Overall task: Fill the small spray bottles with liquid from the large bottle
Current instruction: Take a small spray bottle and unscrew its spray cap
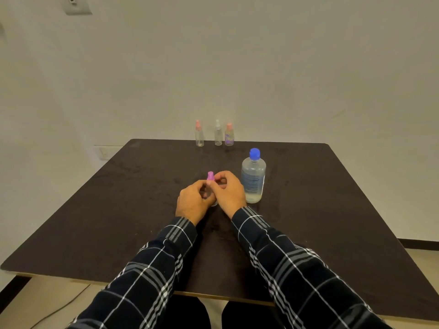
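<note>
We begin at the fingers (222, 178) of the right hand (230, 194). They curl inward and pinch the neck of a pink-topped small spray bottle (210, 176), just under that top. The left hand (192, 206) sits tight against the right. Its fingers wrap round the bottle's clear body, which is mostly hidden between the two hands. We see only the pink top above them and a sliver of the base below. The bottle is upright near the middle of the dark tabletop (95, 222), but we cannot tell whether its base touches the surface.

Just beside the right hand, on its right, stands the large bottle (253, 181), upright with its blue cap (255, 154) on and clear liquid inside. Well apart, at the far edge of the tabletop, three more spray bottles stand in a row: a pink-capped one (199, 135), a clear-capped one (218, 134), and a pink-capped one with a purple pattern (229, 136). Dark plaid sleeves (297, 264) cover both forearms.
</note>
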The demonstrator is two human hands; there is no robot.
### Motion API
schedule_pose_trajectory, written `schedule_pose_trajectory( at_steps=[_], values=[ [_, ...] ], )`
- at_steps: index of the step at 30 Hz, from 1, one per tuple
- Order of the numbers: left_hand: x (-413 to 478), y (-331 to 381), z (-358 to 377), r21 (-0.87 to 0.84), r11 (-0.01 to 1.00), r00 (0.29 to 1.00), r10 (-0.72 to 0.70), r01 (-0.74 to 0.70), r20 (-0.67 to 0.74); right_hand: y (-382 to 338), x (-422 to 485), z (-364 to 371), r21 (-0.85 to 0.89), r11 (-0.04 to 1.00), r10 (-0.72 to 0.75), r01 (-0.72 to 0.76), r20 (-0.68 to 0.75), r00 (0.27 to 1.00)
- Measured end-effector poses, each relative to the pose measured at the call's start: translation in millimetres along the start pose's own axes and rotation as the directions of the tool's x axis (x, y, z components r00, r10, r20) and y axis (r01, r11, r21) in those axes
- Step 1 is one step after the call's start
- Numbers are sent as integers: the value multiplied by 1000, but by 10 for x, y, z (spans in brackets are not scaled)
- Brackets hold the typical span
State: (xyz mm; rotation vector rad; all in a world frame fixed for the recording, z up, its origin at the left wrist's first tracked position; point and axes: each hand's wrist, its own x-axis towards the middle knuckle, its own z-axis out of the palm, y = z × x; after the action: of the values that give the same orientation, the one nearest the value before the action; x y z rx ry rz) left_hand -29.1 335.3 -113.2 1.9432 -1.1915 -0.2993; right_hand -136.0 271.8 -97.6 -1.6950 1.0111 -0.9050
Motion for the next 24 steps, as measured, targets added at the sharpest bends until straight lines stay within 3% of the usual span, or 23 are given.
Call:
schedule_pose_trajectory(
  at_steps=[6,11,17,20,24],
  values=[
    [-1,8,1,56,998,1000,-13,12,20,31,-14,132,-81,996,-19,26,90,996],
    [19,-18,0,25,999,999,-41,40,28,-9,51,134,-123,992,30,-37,-61,998],
    [6,-36,19,-5,1000,1000,-10,11,29,21,26,24,-134,983,-113,121,66,991],
    [17,-37,15,26,999,999,-20,19,41,21,34,23,-121,989,-65,79,110,992],
    [19,-52,16,18,1000,999,-23,22,46,-25,67,42,-120,993,7,-7,7,1000]
  ],
)
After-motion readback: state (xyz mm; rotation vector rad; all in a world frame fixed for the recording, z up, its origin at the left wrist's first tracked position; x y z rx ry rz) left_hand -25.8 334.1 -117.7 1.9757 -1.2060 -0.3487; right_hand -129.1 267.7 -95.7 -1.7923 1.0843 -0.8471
